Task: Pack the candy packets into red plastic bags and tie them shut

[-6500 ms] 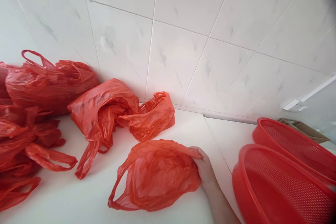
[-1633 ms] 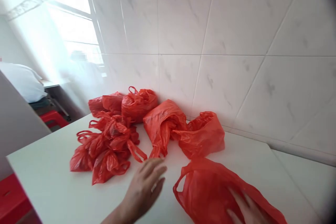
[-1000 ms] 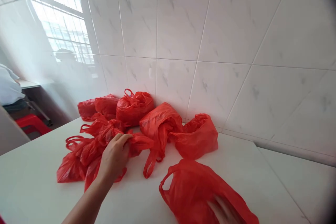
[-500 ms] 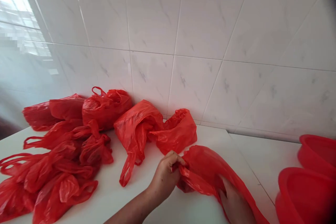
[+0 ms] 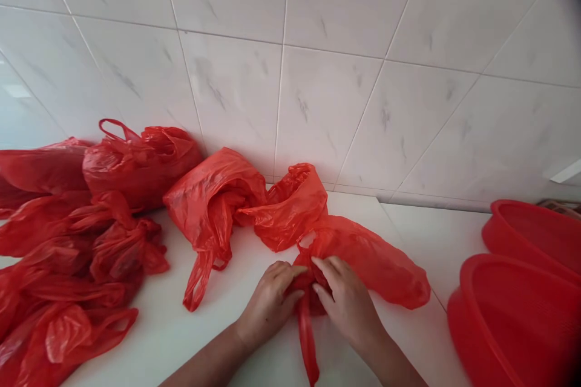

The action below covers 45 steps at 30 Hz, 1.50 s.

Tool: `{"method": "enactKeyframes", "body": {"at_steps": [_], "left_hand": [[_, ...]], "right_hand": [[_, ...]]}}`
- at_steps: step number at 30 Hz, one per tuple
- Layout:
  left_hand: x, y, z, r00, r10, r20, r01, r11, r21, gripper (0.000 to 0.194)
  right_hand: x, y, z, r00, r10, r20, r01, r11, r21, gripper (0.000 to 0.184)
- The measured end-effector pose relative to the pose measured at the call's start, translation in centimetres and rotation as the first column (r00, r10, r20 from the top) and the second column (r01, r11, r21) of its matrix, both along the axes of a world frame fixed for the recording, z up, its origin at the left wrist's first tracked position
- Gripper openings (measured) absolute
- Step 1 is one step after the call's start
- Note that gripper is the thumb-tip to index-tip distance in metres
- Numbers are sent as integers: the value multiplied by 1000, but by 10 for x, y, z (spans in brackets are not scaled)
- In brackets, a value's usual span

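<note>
A red plastic bag (image 5: 370, 257) lies on the white tabletop in front of me, its body stretched out to the right and its gathered end between my hands. My left hand (image 5: 275, 299) pinches the left side of this gathered end, thumb against fingers. From the right, my right hand (image 5: 342, 296) has its thumb and fingers closed on the same bunched plastic. One handle strip of the bag hangs down between my wrists. What lies inside the folds under my fingers is hidden.
Behind the held bag, two crumpled red bags (image 5: 218, 193) rest against the tiled wall (image 5: 327, 115). A heap of red bags (image 5: 68, 254) covers the left side. Two red plastic basins (image 5: 512, 314) stand at the right on the white table (image 5: 227, 326).
My right hand has come out of the bag and now grips its gathered end beside my left hand. The bag's body has dropped onto the table. The view has tilted down and shifted right.
</note>
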State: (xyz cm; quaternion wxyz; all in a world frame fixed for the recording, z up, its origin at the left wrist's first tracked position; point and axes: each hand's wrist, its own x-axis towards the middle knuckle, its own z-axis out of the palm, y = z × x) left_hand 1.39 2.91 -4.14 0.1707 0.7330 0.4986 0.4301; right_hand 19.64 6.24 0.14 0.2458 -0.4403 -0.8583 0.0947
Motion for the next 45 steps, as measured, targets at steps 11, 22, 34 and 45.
{"method": "enactKeyframes", "body": {"at_steps": [11,22,34,45], "left_hand": [[-29,13,0,931,342,130,-359,921,148,12],[-11,2,7,969,169,182,-175,984,18,11],[-3,-9,21,864,224,451,-212,974,-78,9],[-21,-30,62,976,-65,208,24,981,194,23]], "right_hand": [[27,21,-11,832,-357,-425,227,917,-327,7],[21,16,-11,790,-369,-490,189,907,-377,31],[25,-8,23,759,-132,-638,251,963,99,16],[8,-5,6,983,-114,147,95,986,135,28]]}}
